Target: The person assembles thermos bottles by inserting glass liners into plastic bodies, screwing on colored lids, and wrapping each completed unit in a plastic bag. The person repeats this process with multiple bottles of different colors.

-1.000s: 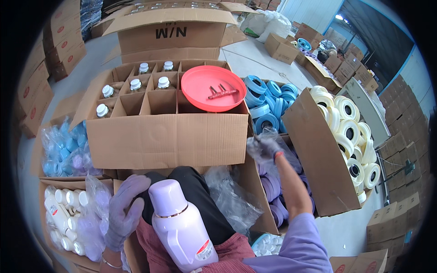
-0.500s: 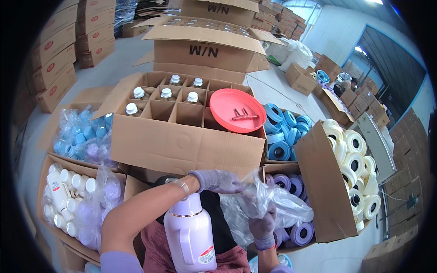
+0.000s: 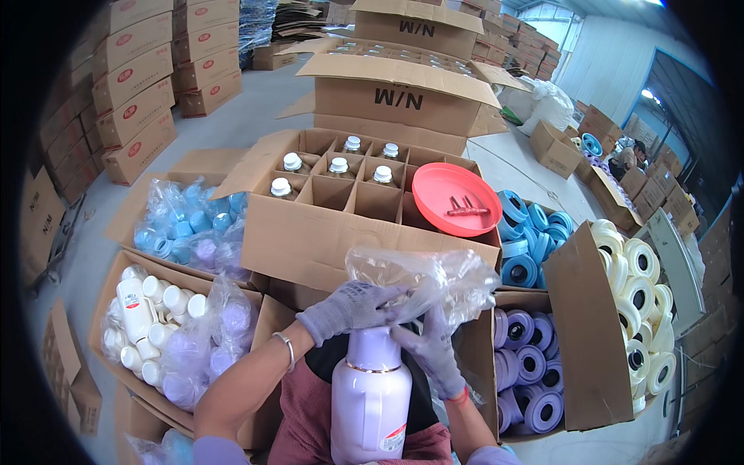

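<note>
A lilac vacuum flask (image 3: 370, 411) with a handle and a gold ring below its neck stands upright against my lap. My left hand (image 3: 353, 311), in a grey-lilac glove, is closed on a crumpled clear plastic bag (image 3: 457, 283) just above the flask's top. On the other side my gloved right hand (image 3: 432, 353) pinches the bag's lower part, its thumb beside the flask's upper rim. The bag spreads above and to the right of the flask. My fingers and the plastic partly hide the flask's mouth.
Ahead, a divided carton (image 3: 364, 240) holds several white-capped bottles and a red plate (image 3: 457, 186). At left, cartons hold white cups (image 3: 159, 333), bagged lilac cups (image 3: 194, 360) and blue parts (image 3: 182, 229). Lilac rings (image 3: 531, 364), blue rings (image 3: 519, 271) and cream rings (image 3: 639, 294) fill cartons at right.
The view has swung left. My right hand has come up and in toward the flask's top, bringing the plastic bag over from the lilac rings. My left hand stays by the flask's top.
</note>
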Demonstrator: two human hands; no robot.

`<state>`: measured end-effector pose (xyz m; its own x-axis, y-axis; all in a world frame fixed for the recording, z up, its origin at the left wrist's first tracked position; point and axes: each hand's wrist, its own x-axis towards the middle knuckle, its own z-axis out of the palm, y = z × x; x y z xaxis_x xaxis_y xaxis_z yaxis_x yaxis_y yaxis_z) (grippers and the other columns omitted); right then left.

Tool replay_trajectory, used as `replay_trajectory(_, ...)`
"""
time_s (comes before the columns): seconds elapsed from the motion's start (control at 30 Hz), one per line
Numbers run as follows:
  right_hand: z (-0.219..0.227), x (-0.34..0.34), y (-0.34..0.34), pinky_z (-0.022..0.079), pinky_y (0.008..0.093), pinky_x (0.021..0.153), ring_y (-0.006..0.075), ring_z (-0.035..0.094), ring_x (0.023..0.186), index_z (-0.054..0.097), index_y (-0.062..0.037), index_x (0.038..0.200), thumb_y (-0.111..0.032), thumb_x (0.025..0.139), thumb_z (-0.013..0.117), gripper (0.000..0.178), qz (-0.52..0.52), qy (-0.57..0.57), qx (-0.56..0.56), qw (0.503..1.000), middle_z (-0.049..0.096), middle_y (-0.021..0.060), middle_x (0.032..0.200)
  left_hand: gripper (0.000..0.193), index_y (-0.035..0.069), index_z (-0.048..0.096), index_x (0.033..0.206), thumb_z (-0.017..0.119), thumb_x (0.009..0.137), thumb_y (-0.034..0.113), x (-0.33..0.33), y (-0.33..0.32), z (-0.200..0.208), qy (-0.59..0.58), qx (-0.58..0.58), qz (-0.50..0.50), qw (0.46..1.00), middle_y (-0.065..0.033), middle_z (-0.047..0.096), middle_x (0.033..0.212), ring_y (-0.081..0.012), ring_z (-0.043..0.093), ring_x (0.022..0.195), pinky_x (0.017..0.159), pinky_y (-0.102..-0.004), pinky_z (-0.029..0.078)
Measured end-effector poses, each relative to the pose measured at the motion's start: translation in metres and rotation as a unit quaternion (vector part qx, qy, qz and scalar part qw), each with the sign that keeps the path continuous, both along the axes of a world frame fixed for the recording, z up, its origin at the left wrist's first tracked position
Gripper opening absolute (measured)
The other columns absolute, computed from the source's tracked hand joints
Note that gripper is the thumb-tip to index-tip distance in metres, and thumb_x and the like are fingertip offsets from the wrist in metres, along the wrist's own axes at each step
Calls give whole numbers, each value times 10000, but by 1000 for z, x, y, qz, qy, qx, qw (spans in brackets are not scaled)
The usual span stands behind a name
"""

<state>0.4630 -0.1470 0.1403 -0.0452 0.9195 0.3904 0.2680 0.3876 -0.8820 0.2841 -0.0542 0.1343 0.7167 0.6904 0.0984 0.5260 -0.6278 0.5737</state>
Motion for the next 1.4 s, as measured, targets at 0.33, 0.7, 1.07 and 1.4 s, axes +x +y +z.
replay_trajectory(0.33,-54,35,-12,477,257,628,99,588,724,622,30,1084,-80,928,578,196,-78,21,-150,985,655,47,857,362,-26,518,1366,466,1016,49,-50,-43,-22,-507,-468,52,722,-115,602,1314,-193,569,1175,1035,-350,460)
replay_trajectory(0.7,-80,28,-93,429,455,951,396,533,1064,549,19,1015,-70,848,595,194,-82,-223,39,971,546,243,1146,819,-51,286,1488,714,827,176,-5,-237,-19,-161,51,319,933,-305,392,1453,-437,409,1361,1149,-449,321)
replay_trajectory(1.07,-97,49,-183,416,562,1020,388,540,1073,602,-72,950,-230,739,697,280,89,-363,112,921,553,156,1056,612,-54,500,1324,632,854,314,-66,-296,-107,40,89,350,932,-259,446,1416,-466,361,1316,1126,-625,216)
replay_trajectory(1.4,-138,62,-199,450,556,949,324,593,978,607,-122,1002,-188,793,608,220,141,-411,131,891,599,81,998,403,25,540,1326,620,971,198,-98,-190,-54,-233,-36,287,928,-134,630,1254,-197,635,1087,943,-331,487)
